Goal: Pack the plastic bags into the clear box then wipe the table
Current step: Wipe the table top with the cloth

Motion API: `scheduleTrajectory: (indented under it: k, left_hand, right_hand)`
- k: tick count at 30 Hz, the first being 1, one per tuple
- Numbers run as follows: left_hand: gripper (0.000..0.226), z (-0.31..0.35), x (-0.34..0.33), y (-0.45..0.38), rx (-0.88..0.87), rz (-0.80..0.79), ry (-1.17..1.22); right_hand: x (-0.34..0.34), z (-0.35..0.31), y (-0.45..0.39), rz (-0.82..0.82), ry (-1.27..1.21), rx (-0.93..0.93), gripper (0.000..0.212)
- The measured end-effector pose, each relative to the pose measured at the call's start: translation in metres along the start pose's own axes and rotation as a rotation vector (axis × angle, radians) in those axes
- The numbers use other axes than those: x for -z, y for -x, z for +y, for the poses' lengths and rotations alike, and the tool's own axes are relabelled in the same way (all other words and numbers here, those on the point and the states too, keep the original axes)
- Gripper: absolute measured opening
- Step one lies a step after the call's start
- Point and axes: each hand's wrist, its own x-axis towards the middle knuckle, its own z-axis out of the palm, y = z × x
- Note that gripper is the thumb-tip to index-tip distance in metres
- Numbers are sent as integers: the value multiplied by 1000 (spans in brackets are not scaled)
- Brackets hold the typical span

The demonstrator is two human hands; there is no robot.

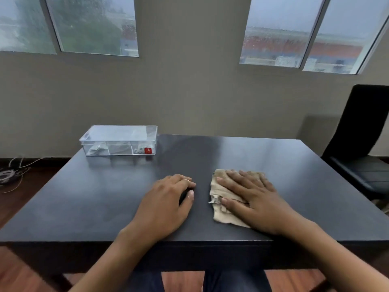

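Observation:
A clear box (119, 140) with its lid on stands at the table's far left corner; crumpled plastic bags (98, 149) show through its front wall, beside a red label. A beige cloth (219, 209) lies on the dark table (105, 197) near the front. My right hand (251, 197) lies flat on the cloth, fingers spread, pressing it down. My left hand (168, 203) rests on the table just left of the cloth, fingers curled under, with nothing seen in it.
A black chair (362, 140) stands at the table's right side. Cables (10, 173) lie on the wooden floor to the left. A wall with windows is behind the table. My legs are under the front edge.

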Motion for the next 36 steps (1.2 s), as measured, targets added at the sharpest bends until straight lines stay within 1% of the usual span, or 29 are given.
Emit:
scheduleTrajectory:
  k: [3, 5, 7, 9, 11, 14, 17, 21, 27, 29, 31, 33, 36]
  left_hand:
    - [31, 13, -10, -7, -43, -22, 40]
    - [31, 19, -15, -12, -62, -41, 51]
    - [32, 23, -17, -16, -72, -56, 42]
    - [34, 26, -17, -22, -80, -71, -2]
    - [38, 25, -14, -30, -98, -97, -97]
    - [50, 20, -10, -47, -109, -169, -244]
    - [58, 12, -8, -63, -85, -241, -296]
    - [64, 1, -13, -76, -76, -264, -314]
    - [64, -9, -26, -82, -41, -202, -252]
    - [62, -10, -28, -84, -33, -198, -235]
    - [60, -11, -27, -86, -17, -199, -213]
    - [59, -13, -26, -86, -9, -198, -195]
    - [58, -14, -26, -84, -7, -182, -186]
  right_hand:
    - [15, 56, -2, -1, 6, -201, 73]
    - [22, 81, -6, 15, 0, -327, 72]
    - [22, 89, -9, 24, 16, -375, 67]
    - [18, 78, -4, 5, 35, -343, 67]
    - [12, 57, 9, -20, 42, -236, 68]
    - [5, 26, 32, -29, 66, -65, 63]
    - [7, 23, 35, -40, 37, 0, 62]
    - [16, 50, 1, -62, 19, -54, 63]
    - [21, 102, -107, -24, 0, -290, 67]
    - [23, 101, -146, -17, -37, -345, 73]
    - [23, 85, -177, -13, -44, -378, 72]
    - [19, 61, -201, -11, -27, -350, 70]
    - [9, 28, -216, -25, -26, -212, 68]
